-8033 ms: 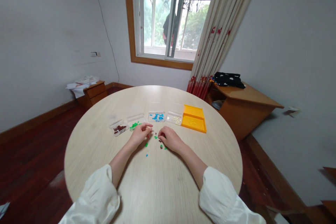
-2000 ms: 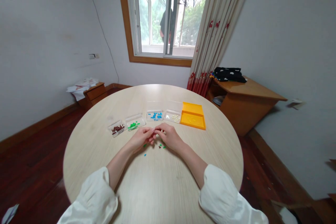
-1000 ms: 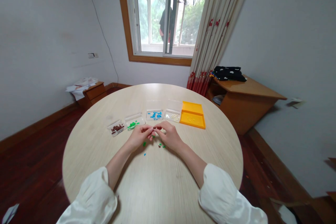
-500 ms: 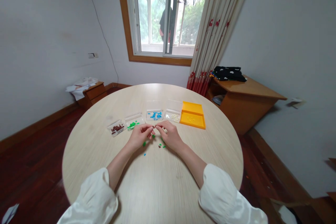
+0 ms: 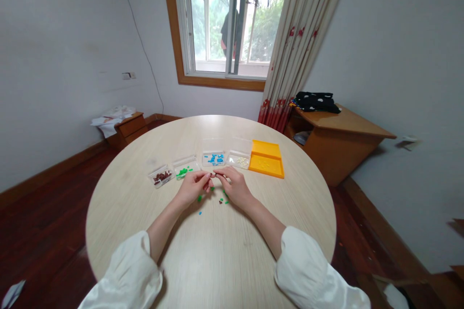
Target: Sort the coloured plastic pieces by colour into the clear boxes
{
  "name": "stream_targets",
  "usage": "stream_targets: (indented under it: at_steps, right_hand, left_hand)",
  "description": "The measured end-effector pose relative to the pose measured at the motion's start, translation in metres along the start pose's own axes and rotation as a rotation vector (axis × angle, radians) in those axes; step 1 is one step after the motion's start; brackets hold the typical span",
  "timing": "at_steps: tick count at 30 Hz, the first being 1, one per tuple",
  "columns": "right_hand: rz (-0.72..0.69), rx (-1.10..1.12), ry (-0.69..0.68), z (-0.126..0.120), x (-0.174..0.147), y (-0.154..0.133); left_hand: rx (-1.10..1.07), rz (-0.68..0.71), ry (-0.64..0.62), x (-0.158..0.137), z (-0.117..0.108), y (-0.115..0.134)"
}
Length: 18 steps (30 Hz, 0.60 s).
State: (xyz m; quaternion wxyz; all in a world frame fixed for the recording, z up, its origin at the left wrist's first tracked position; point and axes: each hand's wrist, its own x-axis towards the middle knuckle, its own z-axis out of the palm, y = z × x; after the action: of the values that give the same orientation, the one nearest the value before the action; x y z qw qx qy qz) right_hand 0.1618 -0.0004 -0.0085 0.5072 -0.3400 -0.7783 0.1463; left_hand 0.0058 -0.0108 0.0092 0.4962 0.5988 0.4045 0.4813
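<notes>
Two hands meet above the middle of a round, pale table (image 5: 217, 260), the left hand (image 5: 195, 186) and the right hand (image 5: 235, 185) reaching in from either side with fingertips almost touching. A small dark brown piece (image 5: 216, 175) sits right between them, at the tips of the right hand, whose thumb and forefinger pinch it; the left hand's thumb and forefinger are drawn together just beside it, but whether they grip the piece too is too small to tell. Loose bits lie on the table below and between the hands: one green piece (image 5: 199, 198) just under the left hand, another directly beneath its curled fingers, and a little cluster of green around a brown bit (image 5: 221, 202) near the right hand. Nearer the wearer, a single blue piece (image 5: 200, 213) rests apart from the others. Beyond the hands, five open cases form a shallow arc: from left to right, a clear case of brown pieces (image 5: 165, 185), a clear case of green pieces (image 5: 193, 162) close behind the left hand, a clear case of blue pieces (image 5: 206, 162), a clear case of cream pieces (image 5: 233, 160) behind the right hand, and a yellow case (image 5: 266, 148) at the end.
</notes>
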Motion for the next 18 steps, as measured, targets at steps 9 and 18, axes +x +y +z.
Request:
stream_targets:
  at_steps: [9,18]
  right_hand:
    - [0.002,0.025,-0.061,-0.0012,0.0011,-0.0022]
    - [0.066,0.154,-0.046,0.0005,0.0018,-0.0044]
  left_hand:
    - [0.032,-0.009,-0.087,-0.0011,-0.0002,0.002]
    - [0.048,-0.005,-0.126,-0.0004,-0.0013,-0.0026]
